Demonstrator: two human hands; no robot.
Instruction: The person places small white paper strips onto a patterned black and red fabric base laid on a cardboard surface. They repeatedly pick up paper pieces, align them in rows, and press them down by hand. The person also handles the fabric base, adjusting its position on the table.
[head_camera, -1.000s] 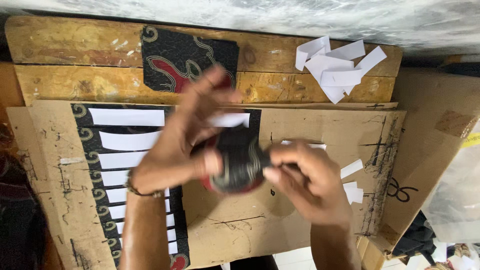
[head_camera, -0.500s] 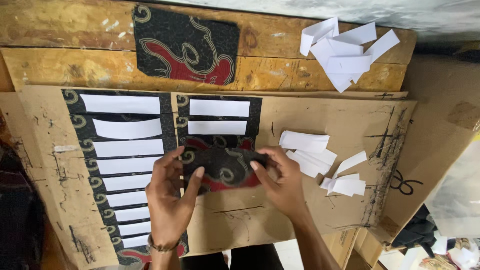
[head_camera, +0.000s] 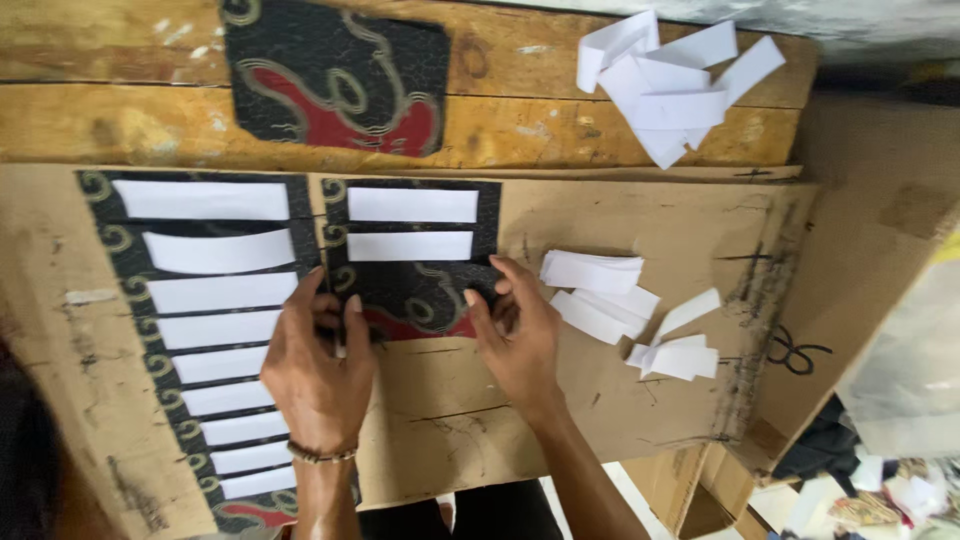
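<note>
Both hands are down on the middle fabric piece (head_camera: 415, 290), the black patterned one w/ red swirl, sitting center frame on the cardboard sheet (head_camera: 620, 400). Left hand (head_camera: 320, 365) presses on its lower left corner, fingers bent over the edge, grip not closed around anything, more of a flat hold-down. Right hand (head_camera: 515, 335) does the same at the lower right edge, fingers spread and tips on the cloth, nothing pinched as far as I can tell.

That piece already has two white paper strips (head_camera: 412, 205) across its top half, bottom half is bare. To the left there's a longer fabric strip (head_camera: 110, 250) w/ a whole column of white strips on it. Loose pile of white strips (head_camera: 600, 295) is just right of the right hand, another heap (head_camera: 670, 85) upper right on the wooden surface (head_camera: 130, 130). A spare fabric patch (head_camera: 335, 75) lies top center.

So imo the step here is flattening/squaring the cloth. Next move prob calls for one hand to keep it pinned while the other picks a single strip from the near pile and lines it up parallel under the second one.
</note>
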